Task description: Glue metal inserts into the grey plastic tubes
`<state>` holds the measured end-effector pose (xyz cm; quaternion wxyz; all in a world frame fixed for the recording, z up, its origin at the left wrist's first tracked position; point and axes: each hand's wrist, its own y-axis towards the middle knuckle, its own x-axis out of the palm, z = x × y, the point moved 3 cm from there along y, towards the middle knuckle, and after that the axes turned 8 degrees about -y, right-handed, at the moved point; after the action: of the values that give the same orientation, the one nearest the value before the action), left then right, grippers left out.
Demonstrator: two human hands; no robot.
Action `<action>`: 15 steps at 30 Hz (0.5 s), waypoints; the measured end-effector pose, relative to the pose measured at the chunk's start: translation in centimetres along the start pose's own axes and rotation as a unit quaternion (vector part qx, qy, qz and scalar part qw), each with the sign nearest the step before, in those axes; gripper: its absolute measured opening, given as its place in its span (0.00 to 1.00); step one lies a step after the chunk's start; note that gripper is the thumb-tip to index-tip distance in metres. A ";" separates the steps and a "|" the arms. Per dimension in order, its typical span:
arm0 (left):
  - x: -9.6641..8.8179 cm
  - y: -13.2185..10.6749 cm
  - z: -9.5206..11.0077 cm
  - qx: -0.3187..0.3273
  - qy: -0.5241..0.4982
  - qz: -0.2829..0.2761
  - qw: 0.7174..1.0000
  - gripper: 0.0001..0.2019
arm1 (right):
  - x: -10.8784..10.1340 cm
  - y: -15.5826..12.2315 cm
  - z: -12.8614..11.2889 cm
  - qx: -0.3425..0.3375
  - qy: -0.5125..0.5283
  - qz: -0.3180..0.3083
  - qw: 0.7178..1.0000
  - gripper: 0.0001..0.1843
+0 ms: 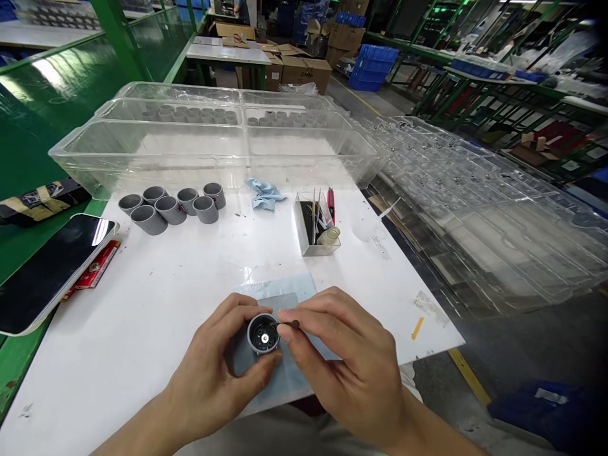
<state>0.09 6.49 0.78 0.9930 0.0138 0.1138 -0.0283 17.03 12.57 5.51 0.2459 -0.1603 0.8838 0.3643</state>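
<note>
Between the thumb and fingers of my left hand [228, 361] is a short grey cylinder [263, 334], its open end facing up. Inside it shows a black interior with a small silvery round piece at the middle. My right hand [344, 361] pinches a thin dark tool [292, 324] whose tip reaches over the cylinder's rim; the exact kind of tool is hidden by the fingers. Under both hands lies a light blue cloth [304, 288] with a grey sheet [280, 304] on top.
Several grey cylinders [173, 210] stand at the back left. A small clear box [317, 250] holds tweezers and a bottle, beside a red cutter [331, 206]. Behind are a crumpled blue cloth [265, 193] and large clear trays [190, 139]. A phone [47, 272] lies at left.
</note>
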 end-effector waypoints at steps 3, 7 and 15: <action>0.0 0.0 0.1 0.000 0.002 0.002 1.000 0.16 | -0.5 0.2 -0.7 -0.003 0.012 -0.003 1.000 0.12; 0.1 -0.1 -0.1 0.000 0.015 0.008 1.000 0.14 | -3.2 0.9 -1.2 0.023 0.027 0.036 0.999 0.15; 0.6 -0.7 -1.4 -0.050 0.018 0.034 0.998 0.14 | -7.7 4.2 5.2 0.051 -0.151 0.290 0.944 0.03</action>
<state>0.35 5.80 -0.73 0.9906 -0.0311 0.1324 0.0116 23.15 20.00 8.96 0.2675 0.1729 0.8622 0.3940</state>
